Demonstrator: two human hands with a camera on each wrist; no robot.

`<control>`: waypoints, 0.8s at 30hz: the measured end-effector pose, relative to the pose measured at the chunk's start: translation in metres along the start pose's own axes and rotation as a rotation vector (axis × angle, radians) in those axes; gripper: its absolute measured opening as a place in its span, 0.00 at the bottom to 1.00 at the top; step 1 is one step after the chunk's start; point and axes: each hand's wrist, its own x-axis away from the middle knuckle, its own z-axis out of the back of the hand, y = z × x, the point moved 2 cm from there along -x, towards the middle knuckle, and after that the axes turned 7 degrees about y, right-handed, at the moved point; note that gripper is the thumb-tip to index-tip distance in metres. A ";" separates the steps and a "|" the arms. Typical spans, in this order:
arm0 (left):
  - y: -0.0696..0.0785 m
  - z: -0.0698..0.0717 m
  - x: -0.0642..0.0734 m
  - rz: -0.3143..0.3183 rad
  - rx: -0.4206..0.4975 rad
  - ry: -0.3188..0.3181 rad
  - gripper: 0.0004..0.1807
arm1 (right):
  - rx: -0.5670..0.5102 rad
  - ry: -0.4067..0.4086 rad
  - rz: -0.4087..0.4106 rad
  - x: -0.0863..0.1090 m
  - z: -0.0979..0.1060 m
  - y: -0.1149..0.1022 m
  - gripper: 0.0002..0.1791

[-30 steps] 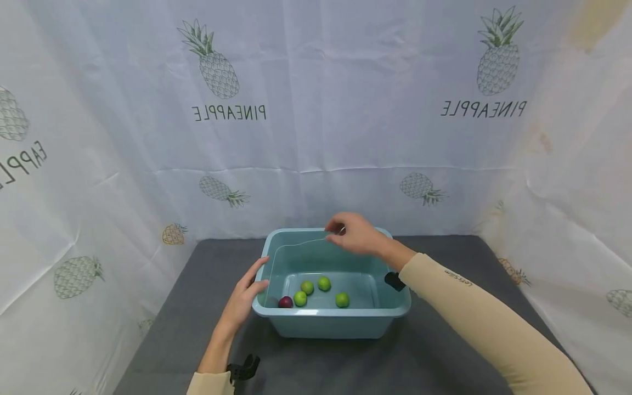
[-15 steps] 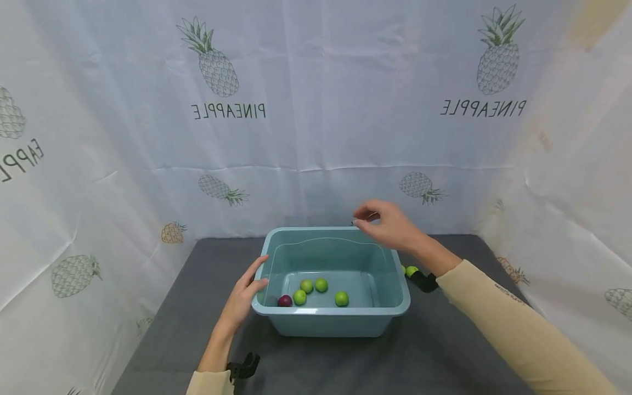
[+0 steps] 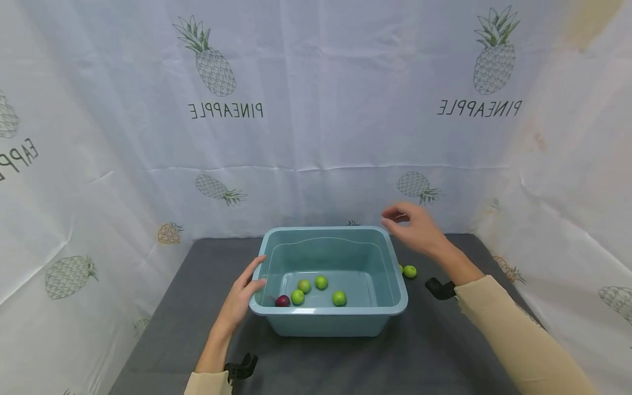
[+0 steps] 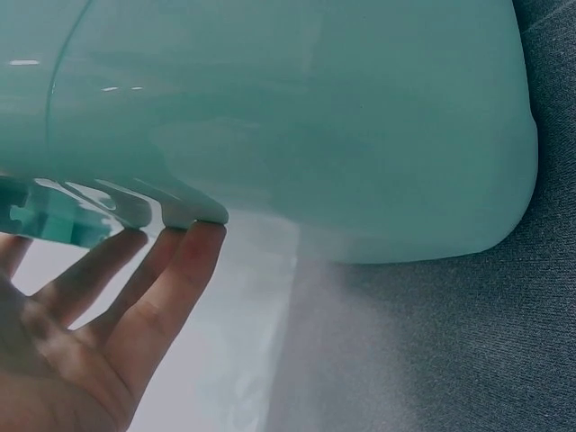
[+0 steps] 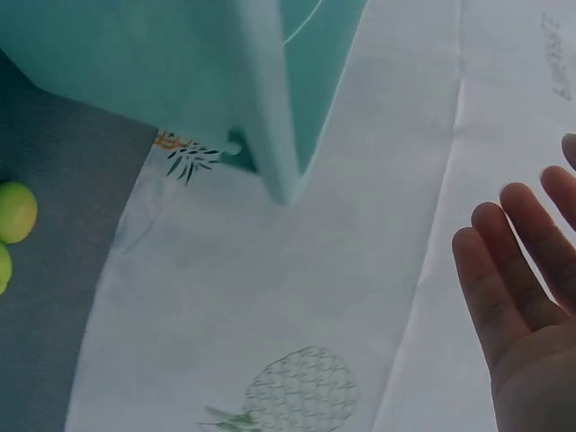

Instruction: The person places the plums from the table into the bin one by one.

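Observation:
A pale blue-green plastic basin [image 3: 328, 311] stands on the dark grey tabletop in the head view. Inside lie several round green fruits [image 3: 339, 298] and one dark red, plum-like fruit [image 3: 283, 301] near the front left corner. My left hand [image 3: 239, 299] rests against the basin's left rim, fingers and thumb spread; in the left wrist view its nearly straight fingertips touch the rim from outside. My right hand [image 3: 415, 227] hangs in the air beyond the basin's back right corner. It holds nothing, its fingers slightly bent.
On the table against the basin's right side lie two green fruits [image 3: 410, 271], one partly hidden by the basin; the right wrist view shows them at its left edge. A white cloth with pineapple prints [image 3: 345, 137] hangs behind the table and along both sides.
My right hand has moved from above the basin to the right, past its rim, uncovering the green fruits beside it. The left hand has stayed at the rim.

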 end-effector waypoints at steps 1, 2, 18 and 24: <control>0.000 0.000 0.000 0.000 0.000 0.000 0.28 | 0.001 0.009 -0.009 0.001 0.001 0.003 0.13; 0.000 0.000 0.000 0.000 0.001 0.002 0.28 | -0.001 0.016 -0.015 0.003 0.002 0.006 0.13; -0.001 -0.001 0.000 0.001 0.007 0.005 0.28 | 0.095 0.145 -0.063 0.032 -0.002 0.072 0.11; -0.002 -0.001 -0.001 0.009 -0.001 0.014 0.29 | 0.067 0.132 -0.186 0.044 -0.008 0.100 0.14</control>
